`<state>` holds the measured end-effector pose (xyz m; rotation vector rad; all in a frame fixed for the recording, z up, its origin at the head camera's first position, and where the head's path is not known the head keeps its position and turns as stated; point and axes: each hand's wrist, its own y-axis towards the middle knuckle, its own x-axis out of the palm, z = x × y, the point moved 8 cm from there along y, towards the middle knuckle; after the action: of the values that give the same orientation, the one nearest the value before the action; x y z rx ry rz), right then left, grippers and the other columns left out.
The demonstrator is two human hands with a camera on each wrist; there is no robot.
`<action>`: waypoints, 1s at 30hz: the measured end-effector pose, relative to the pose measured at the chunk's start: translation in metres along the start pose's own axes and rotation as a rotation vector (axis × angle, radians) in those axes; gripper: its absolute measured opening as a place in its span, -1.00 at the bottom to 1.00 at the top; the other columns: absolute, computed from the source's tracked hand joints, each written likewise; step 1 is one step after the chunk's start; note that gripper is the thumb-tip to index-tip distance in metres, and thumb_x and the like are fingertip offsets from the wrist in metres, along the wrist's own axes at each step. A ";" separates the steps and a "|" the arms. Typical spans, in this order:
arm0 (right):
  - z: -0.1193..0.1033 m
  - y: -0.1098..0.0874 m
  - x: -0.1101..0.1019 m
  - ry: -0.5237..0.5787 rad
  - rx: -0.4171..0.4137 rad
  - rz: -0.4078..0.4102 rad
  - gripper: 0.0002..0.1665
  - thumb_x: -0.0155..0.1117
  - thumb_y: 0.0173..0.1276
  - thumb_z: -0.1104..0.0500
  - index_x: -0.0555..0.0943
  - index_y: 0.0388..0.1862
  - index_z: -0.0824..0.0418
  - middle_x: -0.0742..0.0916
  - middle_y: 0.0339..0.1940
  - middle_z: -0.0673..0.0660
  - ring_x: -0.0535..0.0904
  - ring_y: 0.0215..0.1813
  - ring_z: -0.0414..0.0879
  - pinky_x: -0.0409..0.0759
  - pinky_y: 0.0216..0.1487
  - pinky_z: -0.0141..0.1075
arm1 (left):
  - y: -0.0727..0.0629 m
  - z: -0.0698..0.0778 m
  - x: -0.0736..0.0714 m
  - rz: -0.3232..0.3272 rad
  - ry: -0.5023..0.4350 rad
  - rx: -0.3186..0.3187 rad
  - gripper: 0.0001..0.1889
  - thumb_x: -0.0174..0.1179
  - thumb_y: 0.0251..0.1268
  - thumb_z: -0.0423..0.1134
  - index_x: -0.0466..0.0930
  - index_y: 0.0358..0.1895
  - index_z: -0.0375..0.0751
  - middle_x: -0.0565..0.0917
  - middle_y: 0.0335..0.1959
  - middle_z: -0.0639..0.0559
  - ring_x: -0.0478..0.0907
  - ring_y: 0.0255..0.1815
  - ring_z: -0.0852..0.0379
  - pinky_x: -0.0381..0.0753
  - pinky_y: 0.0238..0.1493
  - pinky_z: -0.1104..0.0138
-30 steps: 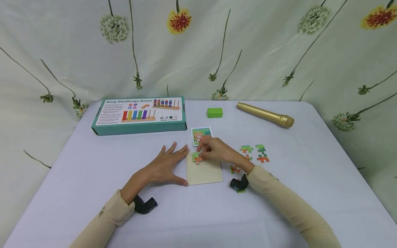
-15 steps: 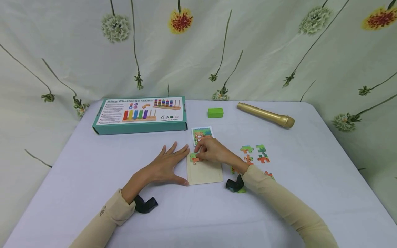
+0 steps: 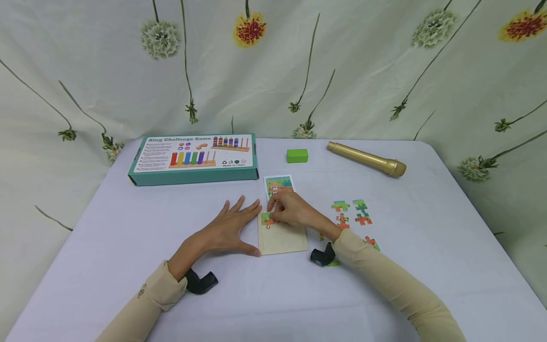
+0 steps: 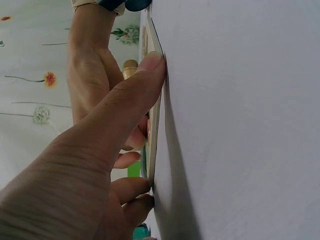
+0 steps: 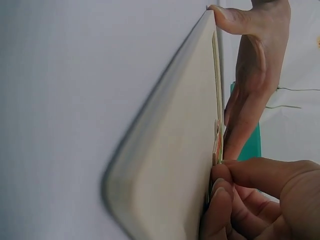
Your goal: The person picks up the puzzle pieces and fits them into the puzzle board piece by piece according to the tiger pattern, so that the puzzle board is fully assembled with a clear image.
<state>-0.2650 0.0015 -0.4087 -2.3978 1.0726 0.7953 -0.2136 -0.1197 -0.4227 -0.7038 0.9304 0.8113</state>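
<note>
A shallow wooden puzzle board (image 3: 283,241) lies on the white cloth. My left hand (image 3: 231,231) has its fingers spread, with thumb and fingertips against the board's left edge. In the left wrist view the thumb (image 4: 135,90) presses that edge. At the board's upper left corner sits a green and orange jigsaw piece (image 3: 266,219). My right hand (image 3: 294,209) pinches this piece between thumb and finger, hiding part of it. The right wrist view shows the piece (image 5: 217,145) low against the board's surface. A small tiger picture card (image 3: 278,183) lies behind, partly covered by the right hand.
Several loose jigsaw pieces (image 3: 363,218) lie to the right, some hidden under the right forearm. Along the back are a teal Ring Challenge Game box (image 3: 192,176), a green block (image 3: 297,156) and a gold microphone (image 3: 366,159). A floral cloth (image 3: 359,57) hangs behind the table.
My right hand has shifted slightly left with the jigsaw piece, bringing it into the board's upper left corner. The left hand has stayed at the board's edge.
</note>
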 end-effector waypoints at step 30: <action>-0.003 -0.007 0.004 -0.158 -0.089 -0.040 -0.83 0.39 0.23 0.22 0.56 -0.26 0.18 0.54 -0.61 -0.02 0.37 -0.55 -0.26 0.31 -0.52 -0.48 | 0.000 -0.001 0.001 0.002 0.001 -0.004 0.22 0.40 -0.28 0.40 0.07 0.51 -0.07 0.01 0.55 0.08 -0.34 0.57 -0.14 -0.41 0.45 -0.18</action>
<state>-0.2565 0.0022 -0.4080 -2.3742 0.9426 1.0192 -0.2138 -0.1205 -0.4241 -0.7064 0.9313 0.8149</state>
